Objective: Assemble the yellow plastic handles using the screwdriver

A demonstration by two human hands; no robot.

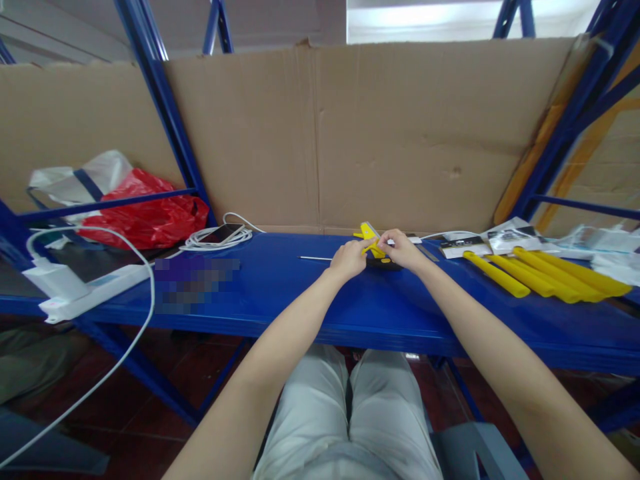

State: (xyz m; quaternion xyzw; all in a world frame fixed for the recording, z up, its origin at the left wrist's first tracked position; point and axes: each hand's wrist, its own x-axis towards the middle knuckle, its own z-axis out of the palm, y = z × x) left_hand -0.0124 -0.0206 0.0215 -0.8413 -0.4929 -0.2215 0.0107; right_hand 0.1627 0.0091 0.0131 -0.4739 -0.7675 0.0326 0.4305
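A small yellow plastic part (pixel 369 231) stands up between my hands over the blue tabletop; its exact kind cannot be made out. My left hand (pixel 349 261) is closed on its near left side, the fingertips at a narrow yellow piece. From the right, my right hand (pixel 403 251) pinches at the same part, and its fingers cover some of it. Beneath the hands lies a dark object with yellow marks (pixel 385 265), mostly hidden. A thin metal rod (pixel 315 258) points left from behind my left hand; its other end is out of sight.
Several yellow tubes (pixel 545 275) lie at right beside packaged items in plastic bags (pixel 513 237). At left are a white power strip (pixel 100 291), a coiled white cable (pixel 213 240), a phone and a red bag (pixel 145 210). Cardboard (pixel 390 133) walls off the back.
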